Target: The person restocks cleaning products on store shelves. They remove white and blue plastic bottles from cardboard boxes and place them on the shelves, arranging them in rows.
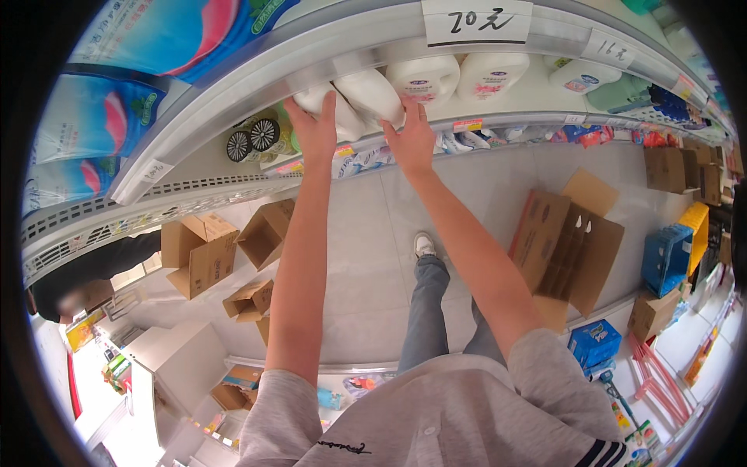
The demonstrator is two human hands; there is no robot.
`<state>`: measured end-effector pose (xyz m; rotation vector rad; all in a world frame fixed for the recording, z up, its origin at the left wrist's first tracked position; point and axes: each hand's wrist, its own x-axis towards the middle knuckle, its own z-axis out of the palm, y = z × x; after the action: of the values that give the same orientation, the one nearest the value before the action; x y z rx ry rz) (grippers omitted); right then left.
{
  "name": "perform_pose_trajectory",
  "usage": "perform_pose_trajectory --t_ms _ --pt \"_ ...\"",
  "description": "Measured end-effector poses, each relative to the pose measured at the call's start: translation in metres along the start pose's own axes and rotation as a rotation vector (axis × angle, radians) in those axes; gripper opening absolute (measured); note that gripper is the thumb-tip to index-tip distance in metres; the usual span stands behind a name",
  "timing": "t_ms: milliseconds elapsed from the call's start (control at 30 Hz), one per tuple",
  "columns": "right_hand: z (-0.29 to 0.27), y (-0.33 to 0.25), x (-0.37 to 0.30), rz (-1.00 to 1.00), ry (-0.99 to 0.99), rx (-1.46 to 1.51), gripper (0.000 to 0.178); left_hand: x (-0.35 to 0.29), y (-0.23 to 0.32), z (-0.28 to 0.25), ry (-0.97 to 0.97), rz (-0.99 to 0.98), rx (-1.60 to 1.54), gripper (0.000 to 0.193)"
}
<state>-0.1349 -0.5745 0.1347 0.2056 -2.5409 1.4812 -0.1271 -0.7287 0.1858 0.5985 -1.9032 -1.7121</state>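
Both my arms reach up to a shelf of white plastic bottles. My left hand point(314, 134) is on the leftmost white bottle point(348, 124), its thumb and fingers spread around the near side. My right hand point(412, 140) grips the right edge of the tilted white bottle point(372, 95) beside it, thumb below and fingers at its side. These two bottles lean together between my hands; their far ends are partly hidden. To their right stand two more white bottles with pink flower labels, one point(424, 76) close to my right fingers and another point(493, 71) farther right.
Round black-spoked items point(253, 140) sit left of the bottles. Blue packs point(101, 128) fill the left shelf. On the floor are an open divided carton point(564, 249), smaller cartons point(201, 253) and a blue crate point(665, 257). A person's dark sleeve point(117, 253) shows at left.
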Motion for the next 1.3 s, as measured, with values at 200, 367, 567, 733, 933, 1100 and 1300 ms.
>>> perform_pose_trajectory --t_ms 200,367,567,733,933,1100,1300 --pt "0.003 -0.021 0.009 -0.006 0.008 0.028 0.068 0.001 -0.014 -0.011 -0.032 0.153 0.251 0.094" --pt "-0.006 -0.028 0.013 0.095 -0.003 0.074 0.060 -0.001 0.000 -0.012 -0.113 0.062 0.150 0.097" --pt "-0.060 -0.058 -0.019 0.251 -0.038 0.274 0.054 -0.005 0.002 -0.024 -0.165 0.080 0.155 0.094" --pt "-0.129 -0.010 -0.026 0.444 -0.317 0.617 0.061 -0.073 0.026 -0.028 -0.102 0.092 0.165 0.061" --pt "-0.164 0.115 -0.058 0.219 -0.728 0.691 0.050 -0.159 -0.009 -0.014 -1.059 -0.551 -0.405 0.065" --pt "-0.167 0.070 -0.041 0.439 -1.028 0.841 0.056 -0.216 -0.053 -0.007 -1.108 -0.721 -0.300 0.076" --pt "-0.215 -0.039 -0.008 0.596 -0.867 0.826 0.064 -0.178 -0.033 -0.024 -0.847 -0.532 -0.246 0.089"
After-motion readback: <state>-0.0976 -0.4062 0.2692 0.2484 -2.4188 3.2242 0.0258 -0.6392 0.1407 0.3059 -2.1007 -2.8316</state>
